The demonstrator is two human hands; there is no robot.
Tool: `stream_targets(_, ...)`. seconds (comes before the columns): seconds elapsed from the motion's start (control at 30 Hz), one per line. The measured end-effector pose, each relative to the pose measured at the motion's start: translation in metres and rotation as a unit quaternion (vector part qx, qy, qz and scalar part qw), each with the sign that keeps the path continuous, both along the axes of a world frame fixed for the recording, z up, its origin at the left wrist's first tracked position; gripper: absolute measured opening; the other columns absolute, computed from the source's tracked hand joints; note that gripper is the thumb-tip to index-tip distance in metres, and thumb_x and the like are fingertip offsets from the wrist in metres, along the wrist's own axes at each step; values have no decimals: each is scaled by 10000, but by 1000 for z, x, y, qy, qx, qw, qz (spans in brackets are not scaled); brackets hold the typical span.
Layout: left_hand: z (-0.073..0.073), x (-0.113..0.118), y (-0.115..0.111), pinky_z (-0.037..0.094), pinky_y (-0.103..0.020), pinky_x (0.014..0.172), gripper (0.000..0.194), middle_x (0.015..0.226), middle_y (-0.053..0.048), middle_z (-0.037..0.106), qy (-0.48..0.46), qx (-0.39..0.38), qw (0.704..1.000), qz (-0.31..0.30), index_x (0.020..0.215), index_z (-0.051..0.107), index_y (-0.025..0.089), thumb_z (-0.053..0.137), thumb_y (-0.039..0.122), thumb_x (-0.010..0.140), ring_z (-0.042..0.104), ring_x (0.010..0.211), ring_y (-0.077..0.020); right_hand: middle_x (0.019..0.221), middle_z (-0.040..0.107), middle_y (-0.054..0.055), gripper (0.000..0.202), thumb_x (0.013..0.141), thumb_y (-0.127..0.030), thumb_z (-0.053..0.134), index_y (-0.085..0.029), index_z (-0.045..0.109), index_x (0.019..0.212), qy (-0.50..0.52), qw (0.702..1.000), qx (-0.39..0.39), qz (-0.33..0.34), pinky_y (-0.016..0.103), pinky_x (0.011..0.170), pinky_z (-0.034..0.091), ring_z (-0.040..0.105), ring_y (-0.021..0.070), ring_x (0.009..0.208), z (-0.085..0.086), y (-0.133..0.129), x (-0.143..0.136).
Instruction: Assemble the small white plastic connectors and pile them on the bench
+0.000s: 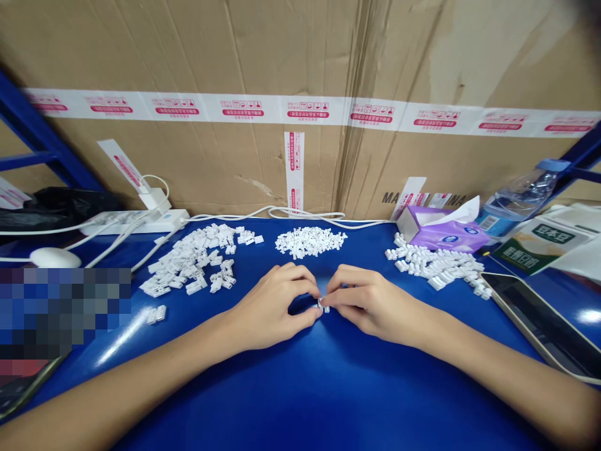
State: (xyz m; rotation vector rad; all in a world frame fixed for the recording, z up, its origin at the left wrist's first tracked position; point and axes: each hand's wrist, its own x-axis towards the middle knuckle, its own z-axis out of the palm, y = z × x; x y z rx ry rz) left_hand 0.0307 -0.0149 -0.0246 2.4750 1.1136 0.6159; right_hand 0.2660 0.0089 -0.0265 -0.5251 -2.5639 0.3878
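Note:
Close to the middle of the blue table (300, 388), a small white plastic piece (323, 305) sits between my fingertips. My left hand (282, 304) pinches it from the left with thumb and forefinger. From the other side, the fingers of my right hand (364, 297) close on the same piece, hiding part of it. Beyond my hands lies a heap of tiny white parts (310, 241). To the left spreads a pile of white rectangular plastic housings (188, 260), with a couple of them apart nearer me (156, 314). More white pieces (436, 263) lie in a group at the right.
A power strip (136, 220) with white cables stands at the back left. On the right are a purple tissue pack (444, 228), a plastic bottle (521, 197), a green-and-white package (539, 241) and a phone (539, 319). Cardboard (211, 163) walls the back.

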Motion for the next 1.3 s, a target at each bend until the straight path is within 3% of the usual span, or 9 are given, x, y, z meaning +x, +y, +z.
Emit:
stream_targets(0.3, 0, 0, 0, 437, -444, 941, 85, 1083, -23, 696, -1, 5, 1000, -1, 956, 734, 242, 666, 259, 908, 630, 992, -233, 1016, 691, 95, 241, 927, -95, 563, -181, 769, 1019, -27, 999, 23, 0, 342, 725, 538, 636, 203, 882, 4, -6, 0)
stream_targets(0.5, -1, 1, 0, 438, -432, 932, 79, 1079, -18, 692, -7, 7, 1000, -1, 959, 727, 234, 678, 250, 900, 635, 994, -229, 1043, 695, 62, 285, 892, -161, 673, -211, 710, 1170, -4, 998, -64, -28, 331, 812, 526, 650, 189, 921, 9, -4, 0)
stream_targets(0.73, -2, -1, 0, 426, -428, 937, 84, 1074, -20, 700, -14, 6, 1000, -4, 973, 725, 240, 675, 256, 907, 638, 983, -227, 931, 714, 46, 94, 897, -262, 703, -185, 708, 950, -5, 992, -107, -64, 346, 816, 498, 631, 194, 889, 9, 3, -2)
stream_targets(1.3, -4, -2, 1, 405, -407, 909, 59, 1054, 1, 694, -10, -5, 1000, -8, 954, 725, 236, 690, 262, 914, 626, 971, -209, 922, 708, 48, 64, 878, -200, 706, -171, 734, 927, -8, 993, -106, -54, 332, 813, 499, 629, 187, 890, 5, 1, -6)
